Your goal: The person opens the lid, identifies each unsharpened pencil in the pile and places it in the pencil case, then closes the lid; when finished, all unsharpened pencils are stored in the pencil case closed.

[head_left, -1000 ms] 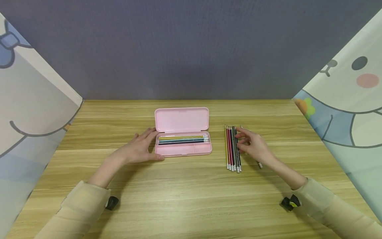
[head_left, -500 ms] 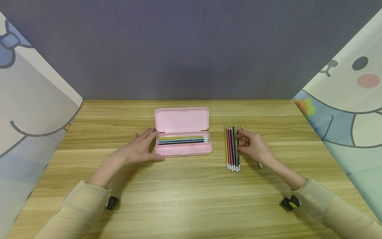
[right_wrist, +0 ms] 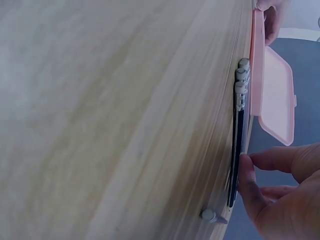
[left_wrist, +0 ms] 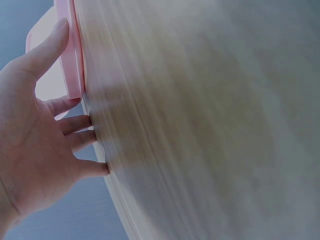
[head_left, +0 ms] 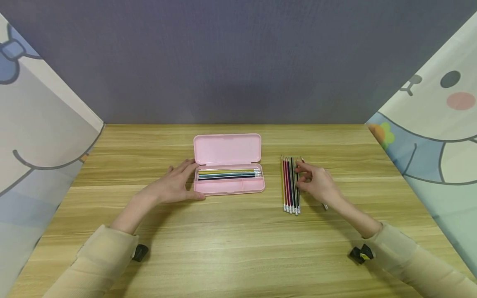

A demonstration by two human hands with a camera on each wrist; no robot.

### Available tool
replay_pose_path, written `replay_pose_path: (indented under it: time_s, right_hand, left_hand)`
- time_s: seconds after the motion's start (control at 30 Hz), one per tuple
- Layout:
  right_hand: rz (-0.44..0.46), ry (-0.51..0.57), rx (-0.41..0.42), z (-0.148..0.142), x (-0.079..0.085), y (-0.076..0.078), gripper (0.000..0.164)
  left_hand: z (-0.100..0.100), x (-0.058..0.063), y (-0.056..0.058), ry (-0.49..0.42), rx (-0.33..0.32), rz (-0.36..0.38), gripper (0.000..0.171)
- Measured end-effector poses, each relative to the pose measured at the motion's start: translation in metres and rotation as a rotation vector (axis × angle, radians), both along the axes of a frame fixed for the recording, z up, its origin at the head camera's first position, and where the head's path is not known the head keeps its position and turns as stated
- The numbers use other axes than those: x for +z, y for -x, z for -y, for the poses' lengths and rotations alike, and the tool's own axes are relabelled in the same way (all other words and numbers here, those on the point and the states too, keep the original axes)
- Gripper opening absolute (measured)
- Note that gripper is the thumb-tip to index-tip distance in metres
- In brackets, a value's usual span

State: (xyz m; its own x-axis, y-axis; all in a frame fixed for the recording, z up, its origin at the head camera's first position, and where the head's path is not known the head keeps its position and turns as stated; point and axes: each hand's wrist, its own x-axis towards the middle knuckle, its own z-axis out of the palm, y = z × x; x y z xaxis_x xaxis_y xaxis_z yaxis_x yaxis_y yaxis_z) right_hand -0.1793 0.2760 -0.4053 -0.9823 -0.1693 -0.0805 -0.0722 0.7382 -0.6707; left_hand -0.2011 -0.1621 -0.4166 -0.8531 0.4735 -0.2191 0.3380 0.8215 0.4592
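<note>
A pink pencil case (head_left: 229, 187) lies with its lid raised in the head view, several pencils (head_left: 227, 174) lying in its long back compartment. My left hand (head_left: 169, 184) spans its left end, thumb at the front corner and fingers spread. Right of the case is a row of pencils (head_left: 288, 186), eraser ends toward me. My right hand (head_left: 320, 182) has curled thumb and forefinger at a black pencil (right_wrist: 239, 135) on the row's right edge, apparently pinching it. Another pencil (head_left: 325, 207) lies apart at a slant, mostly hidden under this hand.
The wooden table (head_left: 231, 248) runs back to a grey panel (head_left: 238, 62). Cartoon-printed sheets (head_left: 439, 124) stand at both sides. The raised lid (head_left: 227, 149) leans at the back of the case.
My right hand has shifted slightly, and the black pencil at the row's right edge has moved a little left, closer to the others. My left hand and the case stay put.
</note>
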Motion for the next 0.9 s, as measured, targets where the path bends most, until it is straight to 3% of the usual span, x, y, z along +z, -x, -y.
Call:
replay_pose_path:
  time_s: [0.47,0.9]
  right_hand:
    - [-0.058,-0.011,-0.031,0.008,0.002,-0.005,0.069]
    - [-0.063,-0.091,-0.033,0.011,0.002,-0.004,0.069]
  left_hand:
    - [0.0,0.001,-0.001,0.011,0.0,-0.002,0.109]
    - [0.0,-0.001,-0.001,0.005,-0.002,-0.005,0.11]
